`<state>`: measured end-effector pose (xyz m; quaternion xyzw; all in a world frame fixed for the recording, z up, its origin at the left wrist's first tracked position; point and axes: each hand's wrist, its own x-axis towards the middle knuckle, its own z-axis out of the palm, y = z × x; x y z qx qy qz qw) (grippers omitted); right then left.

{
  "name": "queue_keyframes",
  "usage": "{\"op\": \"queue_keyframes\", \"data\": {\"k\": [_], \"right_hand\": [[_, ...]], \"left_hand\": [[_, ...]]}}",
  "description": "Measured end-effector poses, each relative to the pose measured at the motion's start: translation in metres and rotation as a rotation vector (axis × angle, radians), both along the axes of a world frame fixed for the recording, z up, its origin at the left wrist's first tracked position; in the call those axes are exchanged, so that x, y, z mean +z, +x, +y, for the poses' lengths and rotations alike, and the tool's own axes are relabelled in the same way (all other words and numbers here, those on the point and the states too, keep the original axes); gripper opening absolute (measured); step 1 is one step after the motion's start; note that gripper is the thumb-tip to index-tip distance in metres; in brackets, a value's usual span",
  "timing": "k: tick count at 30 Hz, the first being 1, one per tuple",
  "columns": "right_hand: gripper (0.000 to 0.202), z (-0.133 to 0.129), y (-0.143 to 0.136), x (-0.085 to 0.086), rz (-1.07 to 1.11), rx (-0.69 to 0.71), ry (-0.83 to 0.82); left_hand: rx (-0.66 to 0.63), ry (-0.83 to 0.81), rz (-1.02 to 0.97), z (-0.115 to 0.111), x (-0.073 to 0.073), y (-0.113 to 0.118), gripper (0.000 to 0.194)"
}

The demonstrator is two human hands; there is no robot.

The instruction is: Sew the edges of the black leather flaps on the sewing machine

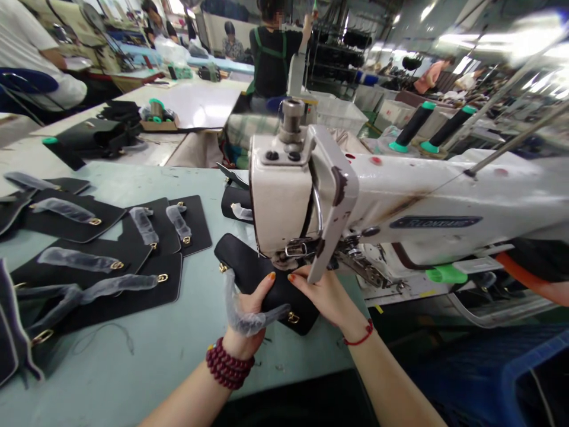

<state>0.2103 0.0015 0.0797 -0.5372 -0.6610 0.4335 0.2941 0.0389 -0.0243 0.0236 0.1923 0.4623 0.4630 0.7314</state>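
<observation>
A black bag piece with gold rings and a plastic-wrapped handle lies under the head of a white sewing machine. My left hand is closed on it, thumb on top, fingers hidden beneath, with the wrapped handle looping across the palm. On the piece's right side, my right hand pinches its edge close to the machine's presser area. The needle and seam are hidden behind the machine's parts and my fingers.
Several black panels with wrapped handles lie on the green table at left. Another black bag piece sits behind the machine head. Thread cones stand at the right. A blue crate is at lower right. Other people work beyond.
</observation>
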Motion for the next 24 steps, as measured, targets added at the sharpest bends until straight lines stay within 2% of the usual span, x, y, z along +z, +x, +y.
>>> {"op": "queue_keyframes", "data": {"k": [2,3,7,10,14,17,24], "right_hand": [[0.028,0.0,-0.002,0.0,0.005,0.023,0.014],[0.032,0.0,-0.003,-0.001,-0.001,0.032,0.018],[0.038,-0.002,-0.001,-0.006,-0.053,0.07,0.038],[0.035,-0.001,0.002,-0.004,-0.062,0.1,0.044],[0.03,0.0,0.002,-0.002,-0.023,0.112,0.034],[0.031,0.001,0.002,-0.005,-0.025,0.092,0.042],[0.031,0.004,0.001,-0.015,-0.052,0.055,0.03]], "left_hand": [[0.19,0.001,-0.039,0.0,0.008,0.005,0.064],[0.246,-0.004,-0.051,0.0,0.012,0.008,0.064],[0.345,0.018,-0.027,0.001,0.024,0.019,0.055],[0.355,0.023,-0.053,0.002,0.026,0.02,0.054],[0.35,0.009,-0.065,0.003,0.021,0.018,0.056],[0.323,-0.013,-0.067,0.003,0.018,0.018,0.065],[0.304,-0.005,-0.061,0.008,0.018,0.015,0.073]]}}
